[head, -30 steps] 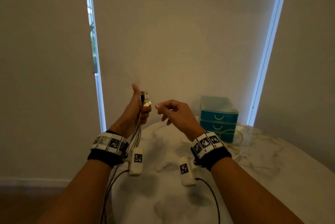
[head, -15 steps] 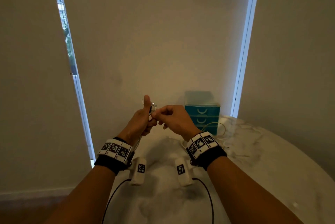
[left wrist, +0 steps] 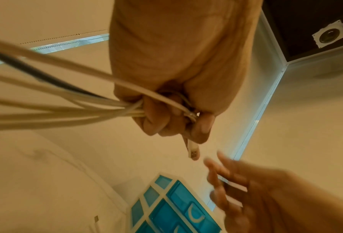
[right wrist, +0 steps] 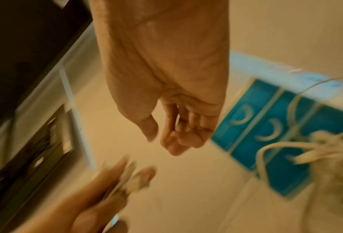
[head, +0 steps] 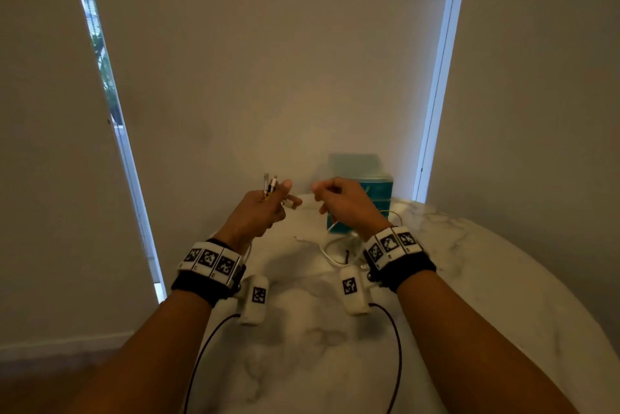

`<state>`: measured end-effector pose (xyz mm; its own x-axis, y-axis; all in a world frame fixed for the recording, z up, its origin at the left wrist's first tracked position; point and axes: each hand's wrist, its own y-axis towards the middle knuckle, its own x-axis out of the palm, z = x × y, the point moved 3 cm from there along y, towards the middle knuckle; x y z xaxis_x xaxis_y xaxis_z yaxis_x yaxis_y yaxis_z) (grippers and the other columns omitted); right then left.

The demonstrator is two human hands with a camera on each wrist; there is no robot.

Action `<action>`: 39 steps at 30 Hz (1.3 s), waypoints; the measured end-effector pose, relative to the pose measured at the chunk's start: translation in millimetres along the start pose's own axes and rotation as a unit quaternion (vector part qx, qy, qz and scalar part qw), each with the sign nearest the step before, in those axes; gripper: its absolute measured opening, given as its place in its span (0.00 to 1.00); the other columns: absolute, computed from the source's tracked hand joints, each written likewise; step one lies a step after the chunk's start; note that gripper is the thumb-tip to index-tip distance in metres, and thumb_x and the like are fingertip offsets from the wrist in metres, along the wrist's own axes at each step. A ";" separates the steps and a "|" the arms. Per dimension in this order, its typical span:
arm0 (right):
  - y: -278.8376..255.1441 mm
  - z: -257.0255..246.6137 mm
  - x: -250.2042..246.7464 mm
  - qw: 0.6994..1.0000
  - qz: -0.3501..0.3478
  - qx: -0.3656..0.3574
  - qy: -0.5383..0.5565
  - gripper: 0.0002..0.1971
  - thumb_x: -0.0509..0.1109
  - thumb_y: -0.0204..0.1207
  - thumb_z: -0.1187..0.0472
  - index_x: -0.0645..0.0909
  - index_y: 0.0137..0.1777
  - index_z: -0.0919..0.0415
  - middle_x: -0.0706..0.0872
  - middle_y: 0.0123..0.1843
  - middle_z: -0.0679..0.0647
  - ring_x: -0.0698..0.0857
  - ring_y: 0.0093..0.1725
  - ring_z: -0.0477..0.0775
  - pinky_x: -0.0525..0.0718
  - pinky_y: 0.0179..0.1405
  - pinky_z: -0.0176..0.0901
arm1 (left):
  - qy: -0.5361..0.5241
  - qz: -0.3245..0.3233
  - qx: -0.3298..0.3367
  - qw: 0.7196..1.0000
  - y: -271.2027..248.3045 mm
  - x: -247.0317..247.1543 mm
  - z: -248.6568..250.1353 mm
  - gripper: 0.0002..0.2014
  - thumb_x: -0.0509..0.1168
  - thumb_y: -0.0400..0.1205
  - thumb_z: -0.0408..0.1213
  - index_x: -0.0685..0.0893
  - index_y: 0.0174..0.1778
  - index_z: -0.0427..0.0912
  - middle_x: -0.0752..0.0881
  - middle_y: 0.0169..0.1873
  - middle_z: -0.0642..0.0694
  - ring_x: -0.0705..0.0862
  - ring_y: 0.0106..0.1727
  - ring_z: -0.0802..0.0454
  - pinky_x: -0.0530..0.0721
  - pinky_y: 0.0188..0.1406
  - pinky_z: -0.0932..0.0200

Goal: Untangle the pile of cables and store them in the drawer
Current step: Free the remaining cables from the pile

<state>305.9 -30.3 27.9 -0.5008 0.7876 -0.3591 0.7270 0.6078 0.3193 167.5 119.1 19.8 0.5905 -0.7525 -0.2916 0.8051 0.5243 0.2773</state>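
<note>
My left hand (head: 268,209) is raised above the table and grips a bundle of white cables and one black cable (left wrist: 67,110). Their plugs (head: 270,183) stick up past the thumb. One white USB plug (left wrist: 193,151) pokes out below the fingers. My right hand (head: 335,197) hovers just to the right, apart from the left hand. Its fingers (right wrist: 176,135) are loosely curled with nothing in them. Behind it stands the teal drawer unit (head: 377,188), drawers closed. Loose white cables (head: 339,252) lie on the table in front of it.
The round white marble table (head: 469,296) runs to the right and toward me. A wall with blinds stands close behind the drawer unit. Black leads hang from both wrist cameras over the near part of the table.
My right hand has let go of the cable ends held in my left hand and moved away to the right. Both hands have sunk slightly in view.
</note>
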 end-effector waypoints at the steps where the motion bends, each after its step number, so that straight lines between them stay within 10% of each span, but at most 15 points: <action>1: -2.5 13.7 -14.9 1.000 0.004 0.029 -0.003 0.14 0.74 0.87 0.49 0.90 0.58 0.61 0.94 0.51 0.56 0.92 0.45 0.52 0.87 0.38 0.43 | 0.005 0.003 0.005 1.000 1.5 2.8 -3.2 0.28 0.59 0.90 0.65 0.97 0.52 0.48 0.80 0.25 0.51 0.69 0.23 0.57 0.66 0.21 0.62; 8: -44.8 91.9 -60.5 0.967 -0.108 0.198 -0.115 0.04 0.78 0.83 0.61 0.93 0.54 0.59 0.93 0.49 0.58 0.89 0.42 0.50 0.87 0.37 0.38 | -0.024 0.035 -0.012 0.999 31.7 55.4 -36.0 0.23 0.65 0.90 0.58 0.95 0.50 0.43 0.92 0.35 0.37 0.86 0.27 0.60 0.80 0.42 0.55; 12: -54.6 105.5 -64.0 0.971 -0.113 0.189 -0.097 0.10 0.84 0.77 0.66 0.93 0.55 0.54 0.93 0.45 0.50 0.89 0.42 0.47 0.85 0.34 0.32 | -0.063 0.026 -0.082 0.994 34.1 84.5 -48.3 0.19 0.65 0.91 0.54 0.86 0.43 0.42 0.86 0.34 0.44 0.79 0.25 0.54 0.73 0.27 0.61; 17: -64.0 114.9 -63.3 0.964 -0.157 0.163 -0.138 0.17 0.91 0.67 0.54 0.95 0.56 0.45 0.91 0.58 0.40 0.87 0.59 0.43 0.86 0.64 0.44 | -0.078 -0.005 -0.175 0.981 26.1 107.4 -82.7 0.24 0.73 0.86 0.56 0.89 0.49 0.33 0.84 0.41 0.38 0.68 0.23 0.53 0.63 0.21 0.63; 21: -63.6 125.5 -61.8 0.978 -0.080 0.144 -0.131 0.14 0.85 0.71 0.67 0.97 0.50 0.46 0.93 0.55 0.39 0.89 0.57 0.44 0.88 0.61 0.41 | -0.054 -0.075 -0.175 0.980 13.5 118.9 -78.6 0.30 0.74 0.83 0.59 0.90 0.61 0.31 0.85 0.35 0.48 0.66 0.23 0.57 0.62 0.21 0.64; 26: -67.8 129.3 -58.7 0.985 -0.028 0.124 -0.120 0.19 0.84 0.67 0.73 0.96 0.44 0.44 0.93 0.57 0.40 0.89 0.60 0.47 0.91 0.66 0.51 | 0.025 -0.102 -0.126 0.986 8.2 122.7 -70.7 0.28 0.74 0.78 0.69 0.92 0.50 0.44 0.88 0.35 0.48 0.71 0.22 0.58 0.68 0.21 0.64; 35: -67.1 131.1 -66.8 0.991 0.047 0.103 -0.071 0.20 0.89 0.66 0.72 0.95 0.48 0.45 0.92 0.47 0.42 0.89 0.46 0.46 0.86 0.49 0.42 | -0.134 0.046 -0.126 0.982 17.1 107.6 -84.6 0.23 0.74 0.84 0.58 0.91 0.47 0.37 0.83 0.35 0.41 0.70 0.21 0.54 0.66 0.19 0.62; 39: -66.2 133.4 -65.7 0.986 0.084 0.118 -0.081 0.22 0.89 0.62 0.72 0.94 0.48 0.45 0.89 0.55 0.46 0.88 0.54 0.50 0.91 0.59 0.52 | -0.201 0.080 -0.134 0.967 15.2 102.8 -84.5 0.19 0.70 0.88 0.53 0.90 0.43 0.40 0.90 0.41 0.42 0.67 0.19 0.57 0.64 0.18 0.63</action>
<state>353.3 -135.8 -86.6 -0.2959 0.8372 -0.4599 0.8921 0.4143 0.1804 245.1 83.5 -83.3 0.6827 -0.7191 0.1300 0.7225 0.6908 0.0268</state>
